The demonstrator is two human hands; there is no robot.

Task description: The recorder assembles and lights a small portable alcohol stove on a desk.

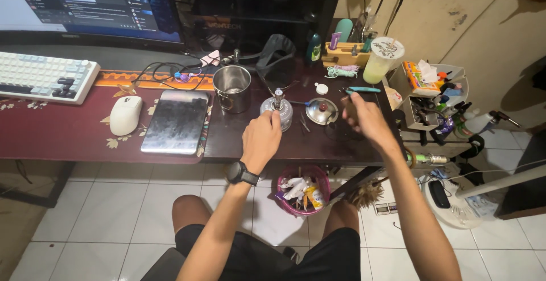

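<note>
Two hands over a small glass burner on a crowded counter

The left hand (pixel 261 135) closes its grip on the glass burner (pixel 277 112) near the counter (pixel 68 133) front edge; the right hand (pixel 364 116) hovers just beside a domed metal lid (pixel 321 111), fingers curled, though I cannot tell whether anything is held. A steel mug (pixel 232 88) stands just behind the burner, its contents unclear. A dark tablet (pixel 176 122), white mouse (pixel 125 115) and keyboard (pixel 42 76) lie to the left. A lidded cup (pixel 382 59) of pale green drink stands behind. Below the counter, a pink bin (pixel 302 190) holds crumpled wrappers.
</note>
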